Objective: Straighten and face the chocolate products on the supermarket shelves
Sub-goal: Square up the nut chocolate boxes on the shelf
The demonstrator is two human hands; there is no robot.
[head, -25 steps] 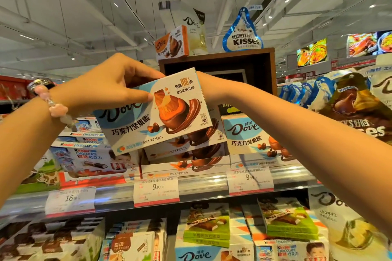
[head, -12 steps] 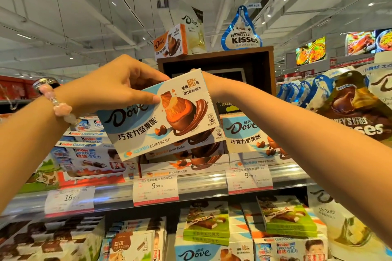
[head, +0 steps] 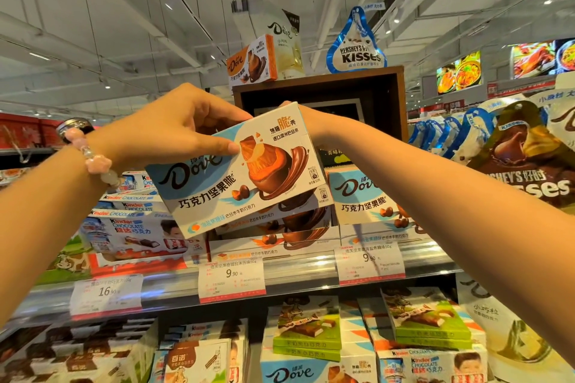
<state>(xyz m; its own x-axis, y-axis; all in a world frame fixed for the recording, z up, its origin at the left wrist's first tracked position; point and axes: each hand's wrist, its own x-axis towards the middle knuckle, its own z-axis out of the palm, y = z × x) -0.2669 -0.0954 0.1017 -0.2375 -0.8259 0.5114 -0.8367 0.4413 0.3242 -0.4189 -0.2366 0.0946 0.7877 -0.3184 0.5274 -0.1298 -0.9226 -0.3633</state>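
Note:
A blue-and-white Dove chocolate box (head: 217, 186) is held tilted in front of the upper shelf, its right end higher. My left hand (head: 174, 130) grips its upper left edge, thumb on the front face. My right hand (head: 300, 121) is behind the box's upper right corner; only the wrist and fingertips show, and it appears to hold that end. Below it lies a stack of Dove boxes (head: 273, 233) on the shelf. Another Dove stack (head: 364, 199) stands to the right.
Kinder Chocolate boxes (head: 130, 227) fill the shelf's left part. The shelf rail (head: 174, 286) carries price tags. Hershey's Kisses bags (head: 529, 165) hang at right. A brown display box (head: 320, 93) stands behind, topped by Dove packs (head: 252, 59). More boxes fill the lower shelf (head: 308, 326).
The held Dove box has shifted slightly to the right and down, nearer the stack, with both hands staying on it.

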